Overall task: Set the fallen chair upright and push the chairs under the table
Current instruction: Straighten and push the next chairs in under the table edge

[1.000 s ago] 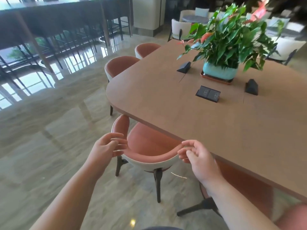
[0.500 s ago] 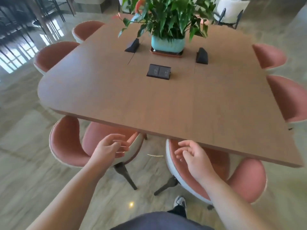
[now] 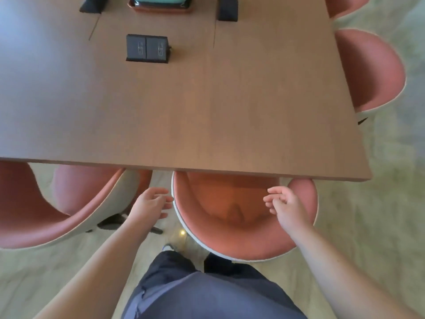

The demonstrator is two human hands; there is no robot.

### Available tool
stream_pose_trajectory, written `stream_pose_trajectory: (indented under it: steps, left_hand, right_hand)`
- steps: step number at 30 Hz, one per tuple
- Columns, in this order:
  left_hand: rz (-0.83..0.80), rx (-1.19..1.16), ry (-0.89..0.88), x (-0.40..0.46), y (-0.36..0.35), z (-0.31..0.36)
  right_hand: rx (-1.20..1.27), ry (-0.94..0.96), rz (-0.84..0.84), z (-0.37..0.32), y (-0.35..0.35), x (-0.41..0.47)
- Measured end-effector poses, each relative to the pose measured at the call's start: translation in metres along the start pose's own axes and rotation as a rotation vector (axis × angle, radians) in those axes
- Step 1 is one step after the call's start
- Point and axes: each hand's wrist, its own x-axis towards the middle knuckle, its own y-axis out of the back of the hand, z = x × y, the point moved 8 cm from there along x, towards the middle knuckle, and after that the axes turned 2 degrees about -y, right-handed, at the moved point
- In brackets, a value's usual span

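Two bare hands reach forward over a pink chair (image 3: 232, 236) seen from above by a head-worn camera. The left hand (image 3: 150, 204) hovers at the chair's left rim, fingers loosely extended and slightly spread, holding nothing; whether its fingertips touch the white edge cannot be told. The right hand (image 3: 287, 207) hangs above the right side of the chair's backrest, fingers loosely curled, also empty.

This chair stands upright, its seat partly tucked beneath the near edge of a wooden table (image 3: 207, 107). The curved back sticks out toward the person, whose grey trousers (image 3: 207, 293) fill the bottom of the view, with a shoe (image 3: 169, 247) just beside the chair's base.

To the left, a second chair (image 3: 69, 210) also stands upright, partly under the same table edge, its dark legs (image 3: 115, 223) showing on the pale marbled floor (image 3: 379, 203). Along the right side of the table, a third chair (image 3: 372, 72) pokes out past the edge, and the corner of a fourth (image 3: 342, 5) shows at the top.

On the tabletop sits a black socket box (image 3: 147, 48). Farther back, cut off by the top edge, are a teal pot on an orange tray (image 3: 161, 3) and two small black blocks, one to its left (image 3: 90, 5) and one to its right (image 3: 227, 9).
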Motion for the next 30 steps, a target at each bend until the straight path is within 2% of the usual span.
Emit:
stream_pose_trajectory:
  steps: [6,9,15,21,26,30]
  left_hand:
    - [0.011,0.129,0.186,0.055,-0.025,-0.045]
    - [0.008,0.134,0.202,0.081,-0.040,-0.059]
    - [0.033,0.104,0.171,0.125,-0.074,-0.056]
    - [0.099,0.113,0.246,0.151,-0.086,-0.060]
    - [-0.044,0.002,0.387,0.177,-0.095,-0.060]
    - [0.001,0.081,0.350,0.190,-0.093,-0.058]
  right_hand:
    - [0.025,-0.158,0.156,0.073,0.042,0.034]
    - [0.012,-0.193,0.243,0.100,0.057,0.050]
    - [-0.219,-0.254,0.392,0.119,0.080,0.088]
    - [-0.131,-0.519,0.316,0.154,0.083,0.128]
    - [0.013,-0.587,0.247,0.173,0.088,0.159]
    - [0.049,-0.640,0.160,0.183,0.084,0.174]
